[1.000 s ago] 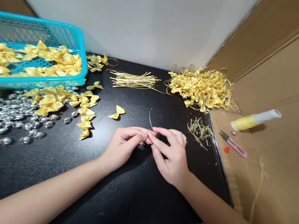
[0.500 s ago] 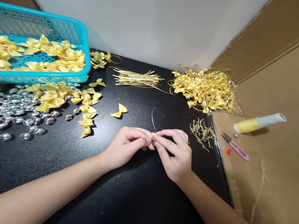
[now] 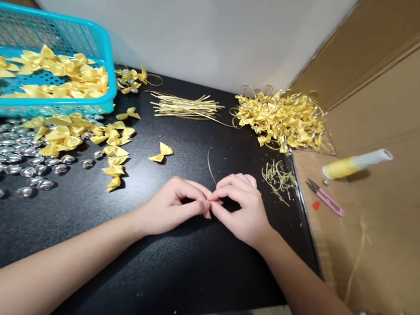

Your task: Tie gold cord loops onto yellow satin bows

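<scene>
My left hand [image 3: 172, 206] and my right hand [image 3: 244, 209] meet fingertip to fingertip low over the black table [image 3: 108, 247]. Both pinch a thin gold cord [image 3: 210, 163] whose free end curls up and away behind the fingers. What else sits between the fingertips is hidden. A single yellow ribbon bow [image 3: 161, 153] lies just beyond my left hand.
A turquoise basket [image 3: 68, 103] of yellow bows stands at the far left, with loose bows [image 3: 83, 138] and silver beads [image 3: 1, 159] in front. Cut gold cords [image 3: 183, 106], a heap of finished bows [image 3: 282, 120], cord trimmings [image 3: 278, 178], pink snips [image 3: 324, 198] and a yellow thread spool [image 3: 353, 164] lie right.
Both hands have curled tighter, with the pinch drawn a little nearer to me. The cord's free end stays upright behind them.
</scene>
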Tool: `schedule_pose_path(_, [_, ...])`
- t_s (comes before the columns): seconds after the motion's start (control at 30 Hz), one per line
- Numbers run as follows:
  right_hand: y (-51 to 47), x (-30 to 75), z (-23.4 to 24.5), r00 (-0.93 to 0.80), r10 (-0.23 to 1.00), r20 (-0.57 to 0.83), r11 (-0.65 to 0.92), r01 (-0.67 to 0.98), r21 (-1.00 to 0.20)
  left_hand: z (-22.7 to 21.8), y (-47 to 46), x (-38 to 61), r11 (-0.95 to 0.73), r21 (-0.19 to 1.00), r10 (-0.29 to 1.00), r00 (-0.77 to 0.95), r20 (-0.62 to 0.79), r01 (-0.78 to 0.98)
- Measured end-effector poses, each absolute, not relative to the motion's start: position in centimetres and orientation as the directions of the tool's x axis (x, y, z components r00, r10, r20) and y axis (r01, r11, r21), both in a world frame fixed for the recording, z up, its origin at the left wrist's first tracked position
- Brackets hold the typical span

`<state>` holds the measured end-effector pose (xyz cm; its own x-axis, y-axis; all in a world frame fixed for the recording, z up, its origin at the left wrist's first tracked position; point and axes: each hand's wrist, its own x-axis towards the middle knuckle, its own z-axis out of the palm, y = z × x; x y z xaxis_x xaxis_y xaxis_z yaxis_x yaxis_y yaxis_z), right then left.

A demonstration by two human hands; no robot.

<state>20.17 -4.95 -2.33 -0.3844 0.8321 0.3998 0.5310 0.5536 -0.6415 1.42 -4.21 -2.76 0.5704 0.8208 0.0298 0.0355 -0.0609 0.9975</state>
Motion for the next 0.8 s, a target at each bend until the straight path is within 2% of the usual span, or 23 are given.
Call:
schedule_pose_path(0.1, [-4.7,20.5,-2.0,-0.406,0.84,0.359,0.539,0.551,-0.637,-2.7,-4.2,1.5,-0.047,0.998,0.827,0.562,0.014,0.044])
schedule_pose_path(0.2, [-4.5,21.0,-1.9,-0.399,0.86,0.317,0.497,0.515,-0.699,-2.8,-4.2,1.5,-0.027,0.999,0.872,0.489,0.01,0.029])
schedule_pose_path(0.37, [-4.4,21.1,-2.3,-0.321,0.913,0.251,0.358,0.333,-0.873,-3.0,-4.0,1.5,-0.108,0.988,0.92,0.387,0.057,0.111])
schedule_pose_path(0.5, [-4.5,20.7,-2.9,-0.27,0.956,0.119,0.16,0.133,-0.978,-2.8,-4.0,1.7,-0.044,0.988,0.926,0.378,-0.015,0.146])
schedule_pose_path(0.63, [-4.5,20.6,-3.1,-0.275,0.961,-0.006,-0.02,-0.049,-0.999,-2.6,-4.2,1.9,0.108,0.984,0.926,0.346,-0.151,0.139])
schedule_pose_path(0.8, [-4.4,20.7,-3.3,-0.242,0.966,-0.087,-0.109,-0.077,-0.991,-2.4,-4.4,2.0,0.132,0.978,0.918,0.353,-0.181,0.159])
